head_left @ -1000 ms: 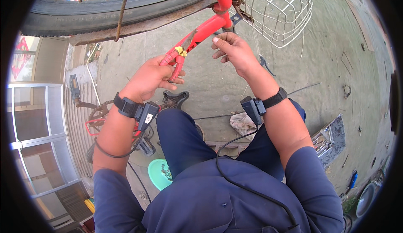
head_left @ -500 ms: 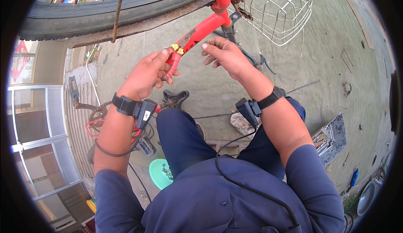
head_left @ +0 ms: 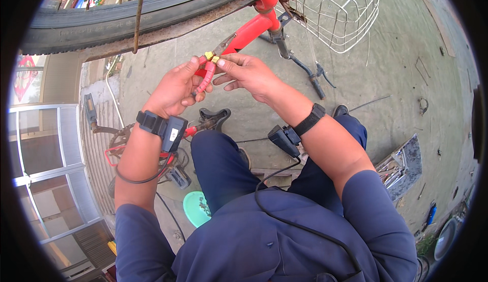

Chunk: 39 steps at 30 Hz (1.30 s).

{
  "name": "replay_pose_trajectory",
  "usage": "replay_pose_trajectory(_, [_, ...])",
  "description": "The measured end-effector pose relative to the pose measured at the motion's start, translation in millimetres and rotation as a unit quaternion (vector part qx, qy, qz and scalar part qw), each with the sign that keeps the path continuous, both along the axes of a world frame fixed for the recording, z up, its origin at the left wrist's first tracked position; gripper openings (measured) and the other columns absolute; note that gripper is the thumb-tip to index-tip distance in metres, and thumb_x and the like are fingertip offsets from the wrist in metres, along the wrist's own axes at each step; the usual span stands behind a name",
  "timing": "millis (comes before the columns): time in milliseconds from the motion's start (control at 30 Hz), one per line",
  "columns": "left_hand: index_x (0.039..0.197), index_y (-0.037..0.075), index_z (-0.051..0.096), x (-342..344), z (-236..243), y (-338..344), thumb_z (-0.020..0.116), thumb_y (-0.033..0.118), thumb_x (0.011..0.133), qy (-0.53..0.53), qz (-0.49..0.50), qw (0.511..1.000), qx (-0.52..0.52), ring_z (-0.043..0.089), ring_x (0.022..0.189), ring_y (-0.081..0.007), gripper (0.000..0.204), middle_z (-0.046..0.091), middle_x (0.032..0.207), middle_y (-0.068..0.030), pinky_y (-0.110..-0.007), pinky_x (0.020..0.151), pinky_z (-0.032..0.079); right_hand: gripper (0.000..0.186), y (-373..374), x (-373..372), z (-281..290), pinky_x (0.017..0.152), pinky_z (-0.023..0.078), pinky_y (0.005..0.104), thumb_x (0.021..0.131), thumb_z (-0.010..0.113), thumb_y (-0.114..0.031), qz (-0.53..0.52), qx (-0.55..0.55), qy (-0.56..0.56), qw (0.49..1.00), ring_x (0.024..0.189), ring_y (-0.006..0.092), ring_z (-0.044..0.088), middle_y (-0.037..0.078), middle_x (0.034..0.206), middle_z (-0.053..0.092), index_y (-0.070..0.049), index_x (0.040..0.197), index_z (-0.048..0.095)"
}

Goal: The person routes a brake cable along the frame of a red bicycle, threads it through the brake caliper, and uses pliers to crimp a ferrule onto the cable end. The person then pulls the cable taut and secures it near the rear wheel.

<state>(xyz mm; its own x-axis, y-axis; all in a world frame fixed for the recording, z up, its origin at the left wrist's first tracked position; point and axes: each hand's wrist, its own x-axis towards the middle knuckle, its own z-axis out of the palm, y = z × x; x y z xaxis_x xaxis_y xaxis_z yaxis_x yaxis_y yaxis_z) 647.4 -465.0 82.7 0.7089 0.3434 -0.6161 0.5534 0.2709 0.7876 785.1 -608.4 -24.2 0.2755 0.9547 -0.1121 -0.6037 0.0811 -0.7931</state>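
Right hand [head_left: 246,76] has swung in to the red-handled pliers [head_left: 209,71], fingers half-curled by their yellow collars [head_left: 209,55] (gripping or not, I can't tell), while the left hand [head_left: 175,86] curls round the handles near the red frame tube [head_left: 251,33], where a loosened hold might drop them.

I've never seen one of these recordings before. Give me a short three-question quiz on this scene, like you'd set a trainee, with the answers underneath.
1. True or false: the person's left hand is empty.

2. Where in the picture is the white wire basket?
A) lower left
B) upper right
C) lower right

3. Fill in the colour: the round basin, low in the picture and left of centre, is ____.

Key:
1. False; it holds red-handled pliers.
2. B
3. Pale green
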Motion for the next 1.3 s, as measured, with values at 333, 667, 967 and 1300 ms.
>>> replay_pose_trajectory(333, [0.141,0.004,0.051,-1.4,10.3,-19.3,0.075,0.033,0.095,0.033,-0.087,0.944,0.317,0.067,0.07,-0.0189,0.059,0.07,0.1,-0.0138,-0.028,0.054,0.052,0.024,15.9,-9.6,2.2,0.07,0.048,0.0261,0.104,0.065,-0.031,-0.044,-0.023,0.05,0.998,0.097,0.0134,0.073,0.001,0.105,0.074,-0.008,0.111,0.067])
replay_pose_trajectory(667, [0.142,0.0,0.05,0.5,-11.2,-43.0,0.07,0.009,0.077,0.064,-0.22,0.584,0.779,0.062,0.101,-0.0387,0.068,0.057,0.111,-0.0186,-0.047,0.079,0.055,0.024,22.8,-18.0,8.0,0.067,0.044,0.0245,0.103,0.065,-0.033,-0.09,-0.053,0.032,0.994,0.093,0.0127,0.074,0.002,0.1,0.077,-0.009,0.104,0.066])
replay_pose_trajectory(967, [0.132,0.003,0.054,9.4,-20.8,-29.6,0.069,0.007,0.08,0.097,-0.218,0.571,0.786,0.063,0.095,-0.0384,0.054,0.058,0.106,-0.0175,-0.048,0.076,0.054,0.034,19.9,-10.1,5.7,0.064,0.045,0.0257,0.103,0.064,-0.042,-0.073,-0.052,0.035,0.995,0.083,0.0128,0.073,0.005,0.097,0.077,-0.009,0.106,0.067])
replay_pose_trajectory(1300, [0.128,0.004,0.061,12.3,-8.0,-4.0,0.064,0.008,0.082,0.073,-0.241,0.647,0.72,0.065,0.096,-0.0428,0.046,0.064,0.109,-0.0203,-0.05,0.081,0.055,0.037,17.0,-2.8,-5.1,0.062,0.048,0.0257,0.104,0.063,-0.043,-0.081,-0.067,0.072,0.992,0.08,0.0153,0.073,0.007,0.096,0.075,-0.007,0.109,0.066])
